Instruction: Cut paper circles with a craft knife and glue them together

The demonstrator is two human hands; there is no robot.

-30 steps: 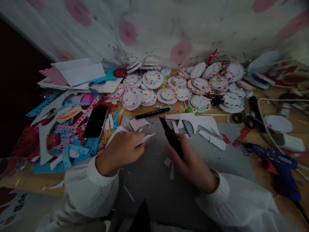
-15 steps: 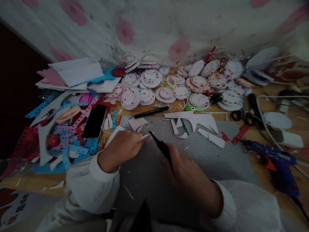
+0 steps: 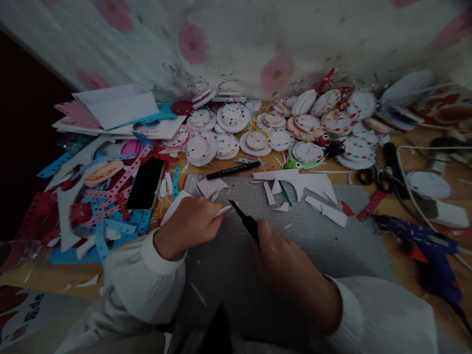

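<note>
My left hand [image 3: 193,221] pinches a small white piece of foam board [image 3: 223,210] by its edge, above the left part of the grey cutting mat [image 3: 324,255]. In my right hand [image 3: 291,265] is a black craft knife [image 3: 246,220], its blade pointing up and left. The blade tip lies close to the white piece; whether they touch I cannot tell. Behind my left hand lies a curled white scrap [image 3: 213,187]. Several white offcuts [image 3: 313,187] rest on the far part of the mat, and a black marker [image 3: 233,170] lies along its back edge.
Rows of white layered discs with coloured dots [image 3: 226,143] stand along the back. At left are a phone [image 3: 145,183] and a heap of coloured strips [image 3: 110,196]. A blue glue gun [image 3: 424,241], black scissors [image 3: 374,178] and a white cable [image 3: 401,169] lie at right.
The whole view has shifted slightly. Both hands keep their holds, and the knife tip stays near the white piece with barely any movement.
</note>
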